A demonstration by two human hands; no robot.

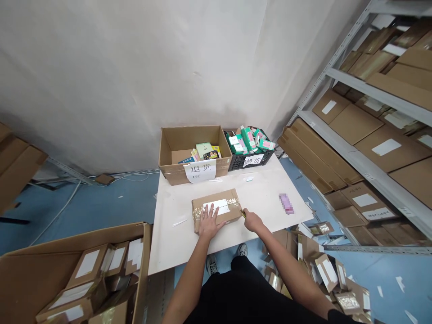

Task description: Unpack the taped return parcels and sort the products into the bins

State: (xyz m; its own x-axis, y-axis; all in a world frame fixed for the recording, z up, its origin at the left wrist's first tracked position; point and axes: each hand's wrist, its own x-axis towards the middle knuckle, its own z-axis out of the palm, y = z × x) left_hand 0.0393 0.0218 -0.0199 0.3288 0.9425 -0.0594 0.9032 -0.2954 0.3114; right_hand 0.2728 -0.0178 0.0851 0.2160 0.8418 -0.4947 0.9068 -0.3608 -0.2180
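Observation:
A taped brown cardboard parcel (216,208) with a white label lies on the white table (189,243) in front of me. My left hand (209,222) rests flat on its top, fingers spread over the label's left part. At the parcel's right end, my right hand (253,221) is closed around a thin yellow-and-dark box cutter (243,213). The cutter's tip is at the parcel's right edge; its blade is too small to make out.
Behind the parcel stand an open carton (175,172) with small boxes and a black crate (236,163) of green-and-pink boxes. A pixelated pink item (286,204) lies right. A large carton (146,252) of parcels is at left, discarded boxes (324,274) on the floor, shelves (357,85) at right.

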